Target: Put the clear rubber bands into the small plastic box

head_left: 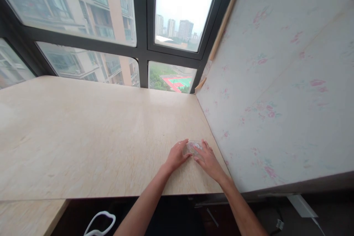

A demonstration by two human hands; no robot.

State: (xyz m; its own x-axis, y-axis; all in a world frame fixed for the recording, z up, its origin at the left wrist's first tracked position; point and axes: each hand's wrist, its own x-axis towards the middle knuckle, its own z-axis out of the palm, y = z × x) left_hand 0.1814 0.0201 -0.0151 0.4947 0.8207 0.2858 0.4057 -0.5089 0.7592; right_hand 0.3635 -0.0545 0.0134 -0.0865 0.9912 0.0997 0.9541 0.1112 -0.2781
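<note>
A small clear plastic box with something brownish inside rests on the pale wooden table, near its right edge. My left hand grips the box's left side, fingers curled against it. On the box's right side and top lies my right hand, fingers bent over it. What the box contains is too small to make out.
A wall papered with faint pink flowers rises right beside the hands. Large dark-framed windows stand at the table's far edge. A white looped object lies below the table's front edge, and a white bracket is at the lower right.
</note>
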